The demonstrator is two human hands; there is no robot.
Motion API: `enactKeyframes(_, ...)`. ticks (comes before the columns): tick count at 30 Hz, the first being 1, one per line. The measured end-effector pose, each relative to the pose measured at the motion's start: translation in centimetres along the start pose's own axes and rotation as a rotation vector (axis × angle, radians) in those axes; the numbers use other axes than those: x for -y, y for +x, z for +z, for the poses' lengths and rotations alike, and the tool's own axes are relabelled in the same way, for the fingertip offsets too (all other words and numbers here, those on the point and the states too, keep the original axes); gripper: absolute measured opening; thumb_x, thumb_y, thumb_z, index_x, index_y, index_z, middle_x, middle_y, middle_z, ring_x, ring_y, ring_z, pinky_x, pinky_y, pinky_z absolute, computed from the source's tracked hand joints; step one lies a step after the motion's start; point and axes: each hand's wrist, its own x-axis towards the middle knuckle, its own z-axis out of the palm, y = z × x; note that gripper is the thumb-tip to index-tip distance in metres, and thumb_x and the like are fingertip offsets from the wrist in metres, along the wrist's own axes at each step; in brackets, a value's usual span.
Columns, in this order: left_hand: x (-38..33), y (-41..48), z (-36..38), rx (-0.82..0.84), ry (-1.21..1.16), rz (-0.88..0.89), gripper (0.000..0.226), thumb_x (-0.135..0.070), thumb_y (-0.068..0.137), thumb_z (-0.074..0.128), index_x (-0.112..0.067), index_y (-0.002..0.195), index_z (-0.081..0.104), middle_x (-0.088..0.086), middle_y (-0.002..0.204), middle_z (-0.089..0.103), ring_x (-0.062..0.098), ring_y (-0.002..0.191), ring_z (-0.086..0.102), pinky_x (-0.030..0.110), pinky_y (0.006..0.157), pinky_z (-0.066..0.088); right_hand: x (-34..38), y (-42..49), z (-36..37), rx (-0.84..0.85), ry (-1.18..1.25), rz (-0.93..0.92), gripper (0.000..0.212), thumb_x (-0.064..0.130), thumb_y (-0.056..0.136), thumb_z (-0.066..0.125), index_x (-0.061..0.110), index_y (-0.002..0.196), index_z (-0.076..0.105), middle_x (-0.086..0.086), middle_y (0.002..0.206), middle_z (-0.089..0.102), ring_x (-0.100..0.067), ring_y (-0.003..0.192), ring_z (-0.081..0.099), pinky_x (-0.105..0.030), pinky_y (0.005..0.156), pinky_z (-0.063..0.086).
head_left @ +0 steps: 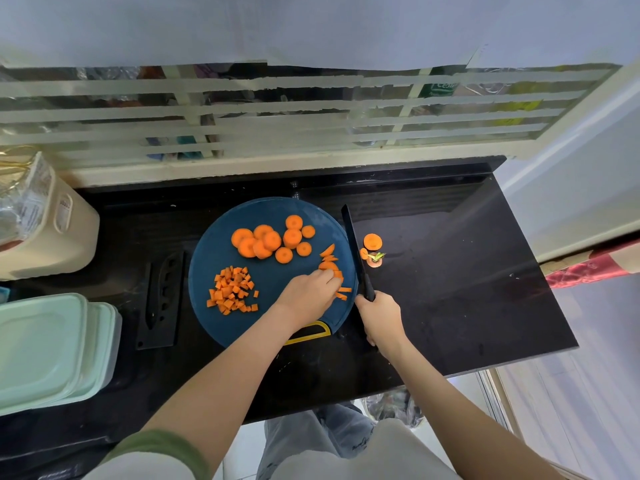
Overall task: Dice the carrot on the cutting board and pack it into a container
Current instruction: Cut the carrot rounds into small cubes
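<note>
Head view: 1 knife (354, 249), 1 cutting board (209, 251)

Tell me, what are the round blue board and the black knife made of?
The board looks like plastic: flat, matte dark blue, one even colour, with a yellow-edged handle. The knife is matte black all over, blade and handle; probably coated steel or ceramic, but I cannot tell which.
</note>
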Motion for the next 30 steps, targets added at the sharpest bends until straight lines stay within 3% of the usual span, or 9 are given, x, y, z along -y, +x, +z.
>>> enactKeyframes(3, -0.4, -0.1, 0.0, -0.004, -0.048, -0.005, 0.018, -0.017, 0.076, 0.076, -0.009, 0.085, 0.063, 0.004, 0.082, 0.059, 0.02, 0.071, 0.062, 0.025, 0.044, 0.041, 0.1, 0.0, -0.3, -0.006, -0.003, -0.014, 0.021, 0.024, 0.097, 0.05, 0.018, 0.077, 0.051, -0.003, 0.068, 0.052, -0.016, 0.055, 0.048, -0.031, 0.051, 0.041)
enactKeyframes(6, -1.0, -0.2, -0.4, 0.069, -0.049, -0.1, 0.021, -0.025, 0.095, 0.052, -0.009, 0.109, 0.056, 0.005, 0.108, 0.056, 0.021, 0.098, 0.056, 0.03, 0.065, 0.045, 0.0, -0.2, -0.4, 0.006, -0.016, -0.022, 0.02, 0.024, 0.096, 0.05, 0.018, 0.077, 0.051, -0.003, 0.069, 0.052, -0.016, 0.055, 0.048, -0.031, 0.051, 0.042)
enactKeyframes(8, -1.1, -0.2, -0.5, 0.065, -0.04, -0.172, 0.028, -0.033, 0.095, 0.05, -0.012, 0.113, 0.05, 0.003, 0.114, 0.051, 0.02, 0.104, 0.051, 0.03, 0.074, 0.043, -0.1, -0.4, -0.4, 0.017, -0.026, -0.014, 0.02, 0.025, 0.096, 0.05, 0.018, 0.078, 0.051, -0.003, 0.069, 0.052, -0.016, 0.055, 0.048, -0.031, 0.051, 0.042)
enactKeyframes(11, -0.9, 0.0, -0.4, 0.033, 0.004, -0.263, 0.052, -0.046, 0.086, 0.057, -0.012, 0.122, 0.044, 0.004, 0.117, 0.046, 0.021, 0.107, 0.047, 0.03, 0.086, 0.04, -0.5, -0.7, -0.3, 0.023, -0.015, -0.004, 0.021, 0.024, 0.095, 0.051, 0.017, 0.075, 0.051, -0.003, 0.067, 0.051, -0.016, 0.053, 0.047, -0.031, 0.048, 0.04)
enactKeyframes(14, 0.0, 0.4, -0.1, 0.038, 0.022, -0.316, 0.088, -0.059, 0.078, 0.059, -0.011, 0.144, 0.029, 0.008, 0.135, 0.037, 0.025, 0.121, 0.04, 0.036, 0.098, 0.037, -1.2, -1.1, 0.0, 0.015, 0.026, -0.003, 0.022, 0.022, 0.093, 0.051, 0.015, 0.072, 0.05, -0.003, 0.064, 0.05, -0.017, 0.05, 0.044, -0.032, 0.048, 0.038)
enactKeyframes(16, 0.7, 1.0, -0.1, 0.063, -0.019, -0.326, 0.098, -0.062, 0.076, 0.061, -0.01, 0.148, 0.02, 0.007, 0.144, 0.033, 0.026, 0.129, 0.035, 0.038, 0.104, 0.035, -1.6, -1.3, 0.3, 0.021, 0.039, 0.002, 0.023, 0.02, 0.092, 0.051, 0.014, 0.07, 0.049, -0.004, 0.062, 0.049, -0.018, 0.049, 0.043, -0.032, 0.049, 0.037)
enactKeyframes(19, 1.4, 1.9, -0.2, 0.112, -0.125, -0.336, 0.104, -0.056, 0.075, 0.066, -0.009, 0.151, 0.013, 0.005, 0.15, 0.03, 0.025, 0.132, 0.031, 0.039, 0.106, 0.032, -1.9, -1.7, 1.0, 0.032, 0.039, 0.016, 0.022, 0.019, 0.092, 0.05, 0.015, 0.071, 0.048, -0.003, 0.062, 0.048, -0.017, 0.05, 0.043, -0.033, 0.051, 0.037)
enactKeyframes(25, 1.6, 3.0, -0.6, 0.142, -0.116, -0.259, 0.098, -0.052, 0.075, 0.069, -0.01, 0.149, 0.022, 0.004, 0.145, 0.034, 0.024, 0.128, 0.033, 0.036, 0.104, 0.033, -1.3, -1.3, 1.8, 0.031, 0.075, 0.016, 0.02, 0.018, 0.092, 0.049, 0.015, 0.072, 0.048, -0.003, 0.061, 0.047, -0.016, 0.047, 0.042, -0.031, 0.048, 0.038)
enactKeyframes(30, 1.6, 2.5, -0.4, 0.144, -0.166, -0.254, 0.095, -0.046, 0.079, 0.069, -0.007, 0.15, 0.018, 0.006, 0.147, 0.031, 0.025, 0.132, 0.029, 0.036, 0.107, 0.03, -0.5, -0.7, 2.3, 0.037, 0.091, 0.011, 0.019, 0.018, 0.092, 0.049, 0.013, 0.074, 0.048, -0.005, 0.065, 0.047, -0.016, 0.048, 0.042, -0.028, 0.044, 0.037)
